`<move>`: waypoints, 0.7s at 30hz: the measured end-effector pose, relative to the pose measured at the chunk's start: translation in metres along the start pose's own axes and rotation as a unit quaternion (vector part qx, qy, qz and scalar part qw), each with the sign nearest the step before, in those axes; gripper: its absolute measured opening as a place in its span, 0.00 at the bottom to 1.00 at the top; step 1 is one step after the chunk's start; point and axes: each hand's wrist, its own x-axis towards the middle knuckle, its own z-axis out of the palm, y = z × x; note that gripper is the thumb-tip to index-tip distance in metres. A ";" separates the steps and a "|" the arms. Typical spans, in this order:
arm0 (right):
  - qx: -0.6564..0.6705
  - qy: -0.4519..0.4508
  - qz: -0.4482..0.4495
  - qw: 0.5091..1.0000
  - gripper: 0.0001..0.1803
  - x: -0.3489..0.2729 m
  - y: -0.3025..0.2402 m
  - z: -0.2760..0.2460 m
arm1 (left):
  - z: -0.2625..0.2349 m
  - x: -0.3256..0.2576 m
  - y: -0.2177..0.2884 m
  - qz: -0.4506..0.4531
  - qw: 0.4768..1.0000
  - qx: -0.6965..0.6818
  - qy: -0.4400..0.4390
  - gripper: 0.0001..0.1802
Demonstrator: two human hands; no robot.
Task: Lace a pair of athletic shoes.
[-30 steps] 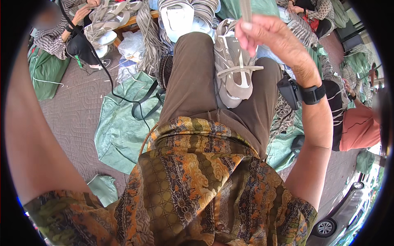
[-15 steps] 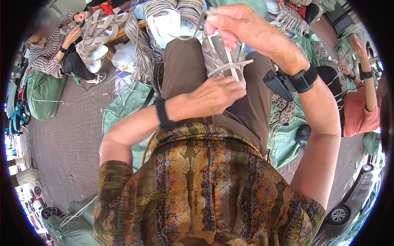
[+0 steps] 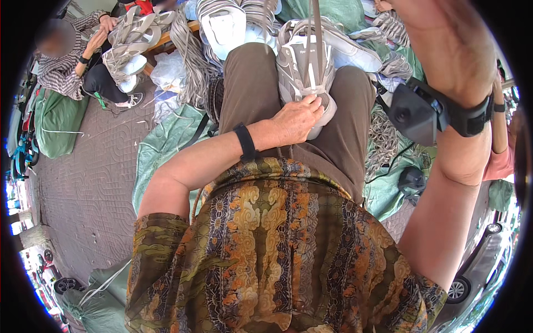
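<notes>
A grey and white sneaker sits between my knees, its toe towards me. My left hand is closed on the toe end, with its fingertips at the bottom of the lacing. From there two strands of a flat grey shoelace run up over the tongue and leave the picture at the top. Raised high at the upper right, my right hand is blurred and cut off by the edge. Its fingers are out of sight, so whether it holds the lace ends does not show.
Stacked sneakers with pale soles and a bundle of grey laces lie ahead. Another sneaker rests just beyond mine. A co-worker sits at the left, another at the right edge. Green sacking covers ground beside me.
My right hand has swung up and to the right, away from the shoe. The lace strands now stretch upward instead of lying across the shoe. My left hand stays at the toe.
</notes>
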 end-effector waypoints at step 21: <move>-0.031 0.021 -0.076 0.996 0.14 -0.003 -0.020 0.010 | 0.000 0.011 -0.017 0.002 0.987 -0.153 0.042 0.20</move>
